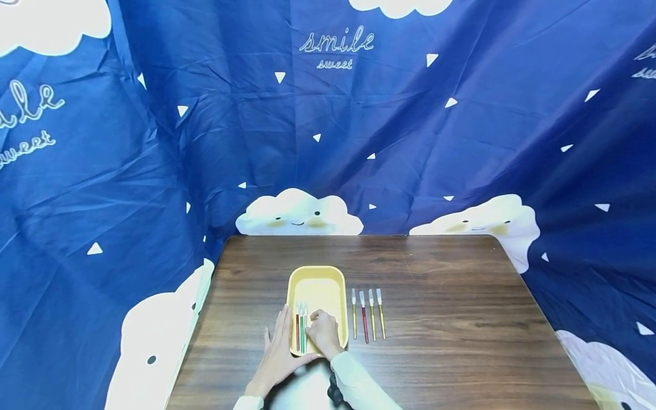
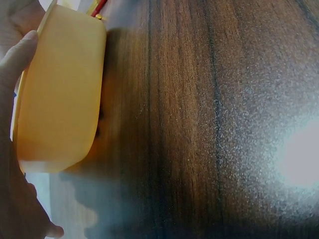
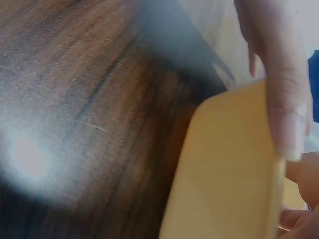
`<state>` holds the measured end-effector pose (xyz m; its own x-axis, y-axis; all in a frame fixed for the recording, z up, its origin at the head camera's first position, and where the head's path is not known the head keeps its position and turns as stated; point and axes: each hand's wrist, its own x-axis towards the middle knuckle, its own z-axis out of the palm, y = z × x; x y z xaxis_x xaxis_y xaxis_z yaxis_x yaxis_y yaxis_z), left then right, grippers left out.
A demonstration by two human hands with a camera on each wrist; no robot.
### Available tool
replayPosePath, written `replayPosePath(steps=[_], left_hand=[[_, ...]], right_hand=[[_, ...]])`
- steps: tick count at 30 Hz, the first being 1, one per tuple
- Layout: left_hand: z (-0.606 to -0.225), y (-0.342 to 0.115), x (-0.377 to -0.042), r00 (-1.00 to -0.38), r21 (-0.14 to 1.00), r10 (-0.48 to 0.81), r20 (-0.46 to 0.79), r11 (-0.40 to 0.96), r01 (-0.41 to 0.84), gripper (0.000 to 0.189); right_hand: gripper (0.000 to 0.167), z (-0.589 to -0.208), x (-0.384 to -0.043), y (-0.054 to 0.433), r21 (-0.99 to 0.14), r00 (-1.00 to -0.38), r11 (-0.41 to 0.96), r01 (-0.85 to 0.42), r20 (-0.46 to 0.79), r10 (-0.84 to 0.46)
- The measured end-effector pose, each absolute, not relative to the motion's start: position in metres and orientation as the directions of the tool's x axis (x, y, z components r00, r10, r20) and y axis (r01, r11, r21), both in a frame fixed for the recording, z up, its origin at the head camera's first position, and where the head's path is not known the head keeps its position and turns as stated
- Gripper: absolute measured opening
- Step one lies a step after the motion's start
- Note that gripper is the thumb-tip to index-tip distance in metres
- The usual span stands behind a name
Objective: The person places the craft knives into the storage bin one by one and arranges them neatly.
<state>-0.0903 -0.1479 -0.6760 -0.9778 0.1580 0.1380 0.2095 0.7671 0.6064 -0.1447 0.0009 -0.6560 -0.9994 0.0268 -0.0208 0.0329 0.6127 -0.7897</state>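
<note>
A yellow tray (image 1: 320,266) stands on the table; several slim tools like capped craft knives (image 1: 297,330), with red or green shafts and pale tips, lie along its left side. My left hand (image 1: 279,353) rests against the tray's left side and near corner, fingers straight, thumb along the near rim. Inside the tray my right hand (image 1: 324,333) has its fingers curled and seems to pinch the rightmost craft knife there; its fingertips are partly hidden. In the right wrist view a straight thumb (image 3: 286,132) lies on the tray rim, with curled fingers behind it.
To the right of the tray a row of several similar tools (image 1: 372,322), gold and red with pale tips, lies on the brown wooden table (image 1: 461,319). A blue curtain (image 1: 328,114) with clouds hangs behind the table and at its sides.
</note>
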Motion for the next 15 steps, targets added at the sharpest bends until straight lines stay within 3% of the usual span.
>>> replayPosePath(steps=[15], left_hand=[[-0.678, -0.147, -0.089, -0.972, 0.594, 0.164, 0.168, 0.77, 0.233, 0.129]], right_hand=[[0.03, -0.62, -0.153, 0.026, -0.868, -0.999, 0.496, 0.032, -0.006, 0.054]])
